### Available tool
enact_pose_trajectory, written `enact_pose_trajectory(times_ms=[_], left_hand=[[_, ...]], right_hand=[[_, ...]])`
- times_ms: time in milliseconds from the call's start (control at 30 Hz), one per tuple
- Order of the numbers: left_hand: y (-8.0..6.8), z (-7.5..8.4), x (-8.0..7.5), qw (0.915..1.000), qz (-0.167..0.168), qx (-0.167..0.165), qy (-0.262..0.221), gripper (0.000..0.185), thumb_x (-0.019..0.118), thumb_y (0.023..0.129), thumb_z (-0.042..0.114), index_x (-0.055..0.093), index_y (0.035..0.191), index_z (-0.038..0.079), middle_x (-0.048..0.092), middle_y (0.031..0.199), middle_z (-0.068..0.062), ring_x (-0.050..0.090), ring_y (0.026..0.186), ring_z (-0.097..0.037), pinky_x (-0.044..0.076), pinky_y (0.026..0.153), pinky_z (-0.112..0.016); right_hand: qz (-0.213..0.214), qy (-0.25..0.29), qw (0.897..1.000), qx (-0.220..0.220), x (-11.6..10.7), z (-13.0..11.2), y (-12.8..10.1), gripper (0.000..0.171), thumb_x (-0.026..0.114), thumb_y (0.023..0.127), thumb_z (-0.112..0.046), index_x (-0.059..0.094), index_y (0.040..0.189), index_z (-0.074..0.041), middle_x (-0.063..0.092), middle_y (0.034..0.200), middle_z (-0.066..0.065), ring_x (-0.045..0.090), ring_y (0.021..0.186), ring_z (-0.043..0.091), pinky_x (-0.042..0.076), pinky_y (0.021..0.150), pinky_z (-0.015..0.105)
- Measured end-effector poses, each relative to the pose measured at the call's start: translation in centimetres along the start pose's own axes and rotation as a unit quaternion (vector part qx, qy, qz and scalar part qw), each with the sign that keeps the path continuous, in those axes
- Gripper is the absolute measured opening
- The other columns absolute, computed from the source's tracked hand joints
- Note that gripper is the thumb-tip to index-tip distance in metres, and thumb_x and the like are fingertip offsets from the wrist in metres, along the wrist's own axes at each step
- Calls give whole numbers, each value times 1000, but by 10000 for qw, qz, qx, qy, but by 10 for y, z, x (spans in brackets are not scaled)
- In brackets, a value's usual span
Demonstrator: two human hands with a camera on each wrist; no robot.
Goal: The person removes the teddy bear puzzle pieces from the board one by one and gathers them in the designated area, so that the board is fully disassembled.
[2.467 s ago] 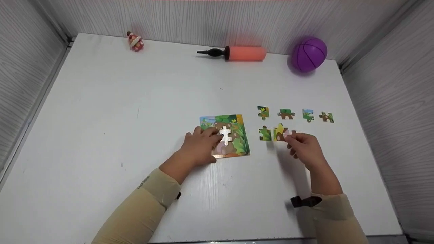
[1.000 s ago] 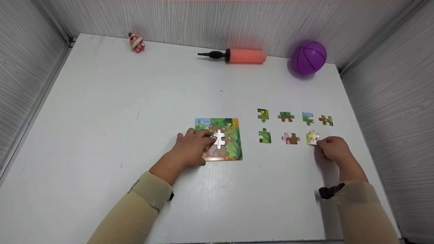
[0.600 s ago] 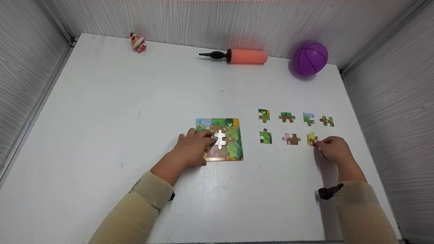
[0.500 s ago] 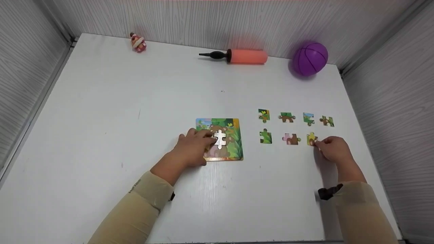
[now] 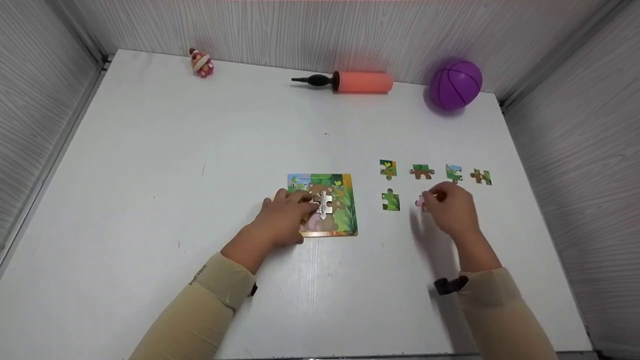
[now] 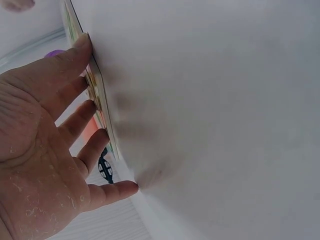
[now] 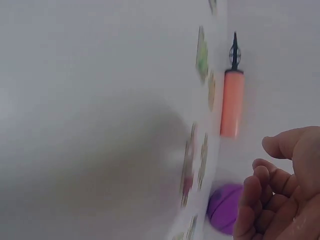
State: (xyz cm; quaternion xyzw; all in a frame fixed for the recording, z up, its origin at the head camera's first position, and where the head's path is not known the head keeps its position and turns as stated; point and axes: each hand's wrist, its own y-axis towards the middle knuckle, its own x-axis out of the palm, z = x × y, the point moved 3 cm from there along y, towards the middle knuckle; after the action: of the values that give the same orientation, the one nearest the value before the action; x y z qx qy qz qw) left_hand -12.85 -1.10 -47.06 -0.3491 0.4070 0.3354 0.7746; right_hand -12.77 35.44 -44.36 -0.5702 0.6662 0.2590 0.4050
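Note:
My left hand (image 5: 280, 220) rests with spread fingers on the left side of a square bear puzzle board (image 5: 347, 215). A white jigsaw-shaped gap (image 5: 325, 202) shows at the board's middle. In the left wrist view the thumb (image 6: 82, 47) and fingers meet the board's edge, and the little finger reaches the table. My right hand (image 5: 455, 207) hovers above a pink-and-brown puzzle piece (image 5: 419, 201), covering most of it. The right wrist view shows thumb and fingers apart, holding nothing. A green puzzle piece (image 5: 391, 201) lies to its left; the yellow one is hidden under the hand.
Several more puzzle pieces (image 5: 422, 171) form a row just behind. Along the back of the white table (image 5: 150, 150) are a small red figurine (image 5: 201, 63), an orange hand pump (image 5: 362, 82) and a purple ball (image 5: 456, 85). Grey panels (image 5: 570, 140) wall in the table.
My right hand pinched the yellow piece, set it down right of the pink-and-brown one and let go. It has since moved left and up. The left hand stays on the board.

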Motion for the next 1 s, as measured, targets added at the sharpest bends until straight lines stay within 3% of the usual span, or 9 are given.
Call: enact_pose_trajectory(times_ms=[267, 500, 633, 767, 1000], left_hand=[[1, 2, 1, 9999, -64, 60, -57, 74, 84, 90, 16, 55, 157, 24, 39, 165, -5, 35, 143, -39, 39, 104, -65], [1, 2, -1, 9998, -99, 69, 144, 75, 85, 90, 20, 53, 158, 24, 38, 165, -6, 35, 142, -39, 40, 104, -66], [1, 3, -1, 9997, -101, 86, 196, 75, 85, 91, 22, 53, 159, 25, 38, 165, -6, 36, 141, -39, 41, 102, -65], [0, 3, 0, 9997, -119, 76, 175, 75, 85, 90, 21, 53, 158, 24, 38, 165, -6, 36, 142, -39, 41, 104, -67], [0, 3, 0, 9998, -97, 31, 170, 75, 85, 90, 17, 54, 157, 23, 38, 166, -7, 35, 142, -39, 42, 102, -66]], right_hand=[[-470, 742, 9932, -765, 67, -82, -19, 27, 71, 102, -26, 74, 121, -6, 64, 95, 8, 57, 84, 23, 48, 67, 35], [-1231, 1291, 9783, -1059, 101, -111, -23, 40, 78, 98, -22, 71, 133, -3, 65, 91, 7, 56, 79, 20, 47, 63, 32], [-1632, 1199, 9742, -996, 114, -116, -19, 49, 80, 96, -20, 66, 140, -3, 66, 92, 6, 58, 79, 19, 48, 64, 31], [-1816, 950, 9770, -594, 125, -119, -18, 52, 80, 96, -22, 64, 144, -7, 66, 96, 6, 59, 83, 19, 49, 64, 30], [-1476, 271, 9874, -499, 134, -129, -21, 54, 81, 96, -26, 65, 145, -11, 67, 95, 5, 60, 85, 21, 49, 71, 35]])
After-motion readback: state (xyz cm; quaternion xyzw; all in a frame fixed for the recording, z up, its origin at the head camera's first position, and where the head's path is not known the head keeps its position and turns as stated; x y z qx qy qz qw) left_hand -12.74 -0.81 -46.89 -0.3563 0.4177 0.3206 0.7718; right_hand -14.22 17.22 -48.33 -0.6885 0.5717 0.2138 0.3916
